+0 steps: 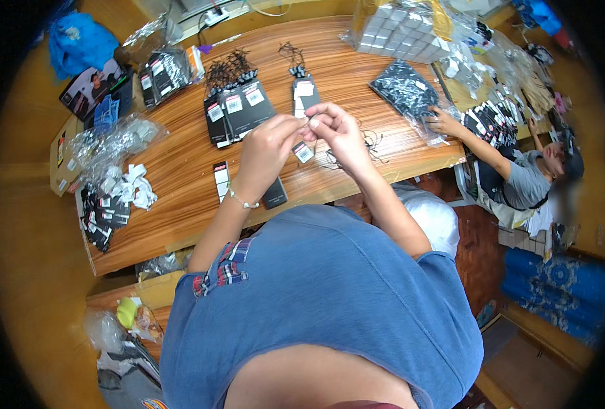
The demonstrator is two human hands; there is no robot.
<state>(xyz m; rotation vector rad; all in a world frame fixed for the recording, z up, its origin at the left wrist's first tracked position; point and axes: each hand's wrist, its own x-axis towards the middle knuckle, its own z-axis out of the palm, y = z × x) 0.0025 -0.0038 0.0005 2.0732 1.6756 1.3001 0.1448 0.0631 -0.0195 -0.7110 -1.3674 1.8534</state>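
My left hand [270,144] and my right hand [336,129] meet above the wooden table [180,184], fingertips pinched together around a small black tag with a white label [303,151] that hangs below them on a thin black string. Just beyond my hands lies a dark hang tag with a white label [305,93]. A fan of black tags [234,109] lies to the left of it, with a bunch of black string loops [227,67] behind. Loose black strings [369,143] lie on the table right of my right hand.
Another person [520,170] sits at the right end, a hand on a bag of black items [405,88]. Stacked white boxes [401,31] stand behind. Clear plastic bags [112,140], white scraps [135,185] and more black tags [105,218] lie left.
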